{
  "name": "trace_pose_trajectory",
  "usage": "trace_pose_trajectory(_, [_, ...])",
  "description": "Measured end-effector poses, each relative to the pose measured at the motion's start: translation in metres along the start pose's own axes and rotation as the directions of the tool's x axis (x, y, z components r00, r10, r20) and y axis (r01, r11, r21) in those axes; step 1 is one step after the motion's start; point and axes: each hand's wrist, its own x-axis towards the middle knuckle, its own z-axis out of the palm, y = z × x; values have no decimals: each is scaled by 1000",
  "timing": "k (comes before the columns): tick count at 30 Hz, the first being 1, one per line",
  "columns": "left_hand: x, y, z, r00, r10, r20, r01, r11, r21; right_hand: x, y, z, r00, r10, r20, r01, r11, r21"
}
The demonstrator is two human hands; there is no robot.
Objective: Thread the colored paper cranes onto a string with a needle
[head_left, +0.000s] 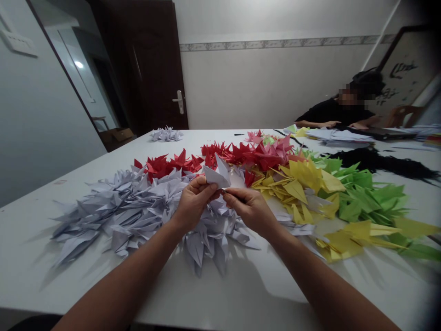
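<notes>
I have one white folded-paper piece with pointed flaps [217, 177] up at the centre of my clock, above the table. My left hand [197, 200] is curled, thumb and fingers clamped on its lower edge. My right hand [251, 208] is half closed, thumb and forefinger pinched together at the lower right corner; what lies between those tips is too small to tell.

Around me on one white table [25, 239] lie five colours of folded paper, too overlapped to count singly: one big white heap [138, 209] from six to nine o'clock, red pieces [184, 161] from ten to one, pink ones [280, 149] near one, yellow ones [303, 184] from two to four, green ones [375, 197] at three. One smaller white cluster [167, 134] sits at eleven. One person in black [332, 112] sits near two, beyond one black stringy bundle [382, 162].
</notes>
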Motion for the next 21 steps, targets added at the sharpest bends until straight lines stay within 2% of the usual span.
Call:
trace_pose_trajectory(5, [-1, 4, 2, 999, 11, -40, -9, 999, 42, 1, 1, 0, 1000, -27, -7, 27, 999, -17])
trace_pose_trajectory(7, [1, 9, -2, 994, 94, -58, -85, 988, 129, 1, 2, -2, 999, -18, -31, 18, 1000, -24])
trace_pose_trajectory(9, [5, 15, -10, 966, 247, -78, -217, 936, 278, 3, 3, -6, 996, 6, -88, -7, 1000, -17])
trace_pose_trajectory(12, [11, 22, -28, 889, 455, -46, -354, 748, 561, 7, 10, -13, 980, 58, -191, -53, 998, 31])
trace_pose_trajectory(15, [14, 26, -42, 840, 540, 51, -380, 519, 766, 11, 20, -18, 961, 110, -256, -85, 991, 107])
trace_pose_trajectory(18, [14, 27, -46, 771, 625, 122, -413, 345, 843, 14, 28, -18, 950, 144, -277, -102, 981, 162])
trace_pose_trajectory(21, [13, 28, -42, 695, 689, 206, -487, 240, 840, 14, 30, -17, 947, 149, -286, -101, 980, 174])
